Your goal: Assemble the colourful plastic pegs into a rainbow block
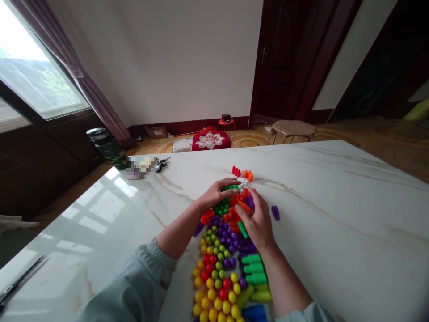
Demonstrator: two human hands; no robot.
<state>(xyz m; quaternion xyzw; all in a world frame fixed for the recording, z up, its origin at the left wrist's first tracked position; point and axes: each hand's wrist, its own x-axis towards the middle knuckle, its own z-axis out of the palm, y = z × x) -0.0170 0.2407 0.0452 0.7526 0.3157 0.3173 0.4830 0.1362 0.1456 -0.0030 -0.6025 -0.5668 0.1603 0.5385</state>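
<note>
My left hand [219, 196] reaches over the far end of a pile of colourful plastic pieces. Its fingers are stretched out, with the tips at a few small white pieces [242, 182] and dark green beads [221, 206] beneath. My right hand [260, 219] curves around the pile's right side, thumb and fingers apart. An orange peg-shaped piece [244, 206] lies between that thumb and the fingers; whether they touch it is unclear. A bright green piece [242, 229] sits just below the thumb. Purple beads [231, 241] and yellow beads [212, 314] spread toward me.
Red pieces [236, 171] and orange pieces [248, 175] stand beyond my hands on the marble-patterned table [335, 214]. A lone purple piece [275, 213] lies to the right. Keys [161, 165] and a camouflage flask [107, 149] are far left, scissors [20, 284] near left.
</note>
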